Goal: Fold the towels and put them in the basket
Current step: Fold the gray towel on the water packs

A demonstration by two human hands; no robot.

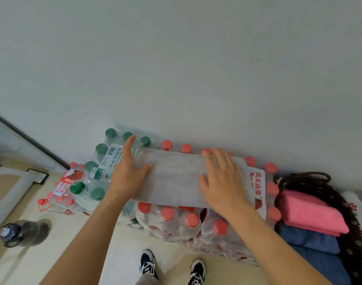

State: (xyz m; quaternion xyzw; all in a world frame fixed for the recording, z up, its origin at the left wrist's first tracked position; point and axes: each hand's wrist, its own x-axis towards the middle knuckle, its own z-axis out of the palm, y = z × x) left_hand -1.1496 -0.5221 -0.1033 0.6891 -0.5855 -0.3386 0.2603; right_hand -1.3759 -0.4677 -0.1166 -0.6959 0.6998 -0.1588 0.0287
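Under both palms, grey towel (171, 177) lying as a long folded strip across shrink-wrapped red-capped bottles (167, 214), against the wall (176, 58). Left hand (127, 171) flat at the strip's left end, fingers spread wide and pointing away, thumb lying on the cloth, gripping nothing. Right hand (221, 182) pressed flat on the right part, fingers splayed, likewise holding nothing. Apparently smoothing before the next fold.

Best done by sweeping outward from the middle to drive out creases, then pinching one short end and carrying it across to meet the other, edges squared, with the free palm pinning the fold line. Lumpy footing beneath: caps and gaps likely to let the cloth sag, so light, even pressure advised.

Right of the right hand, dark basket (340, 194) already holding a folded pink towel (311, 212) atop a blue towel (307, 240); room left on top, by the look of it. Left of the left hand, green-capped bottles (98, 171); below the forearms, two shoes (148, 264) on pale floor (52, 254).
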